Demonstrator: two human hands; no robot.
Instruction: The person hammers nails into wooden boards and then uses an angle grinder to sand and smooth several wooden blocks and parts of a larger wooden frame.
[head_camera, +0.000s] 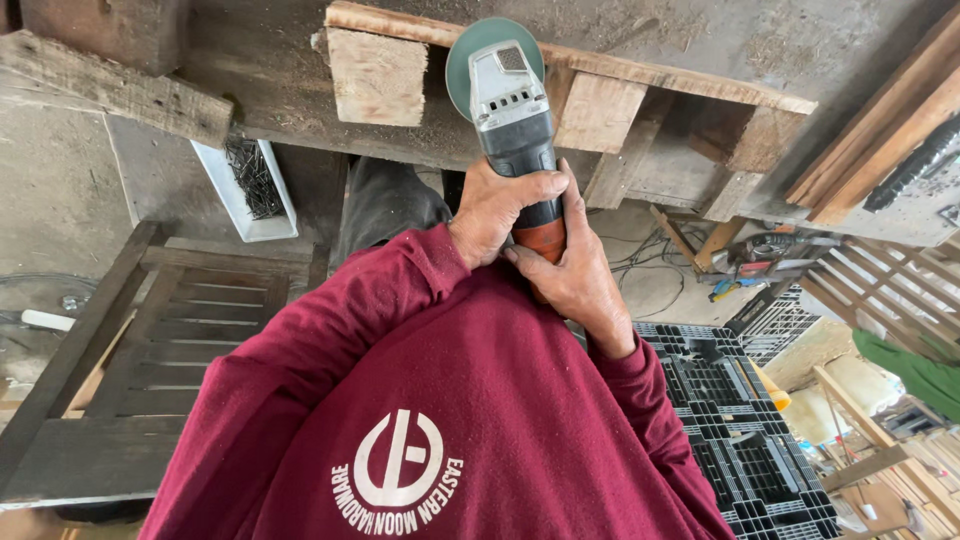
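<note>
**A:** Item one, the tool. What was recorded?

**B:** An angle grinder, grey body with an orange rear section, was held out in front of the chest, its green disc turned toward a wooden pallet frame. The disc was seen close to a pale wooden block of that frame; whether contact was made could not be told.

**A:** The hands?

**B:** The left hand was wrapped around the grinder's body from the left side, fingers closed over it. The right hand was clasped on the orange rear section just below, thumb against the other hand. Both were entered as gripping the grinder.

**A:** Progress, as far as could be judged?

**B:** No sparks and no flying dust were seen. No fresh cut or ground patch was made out on the block or on the plank above it. The work was therefore judged to be at its outset, or paused: tool raised and gripped, wood apparently untouched by it. Whether the disc was spinning could not be told.

**A:** Surroundings?

**B:** A white tray of nails was noted on the grey surface to the left, a dark slatted bench below it, and black plastic grid pallets to the right. Maroon sleeves were worn.
</note>
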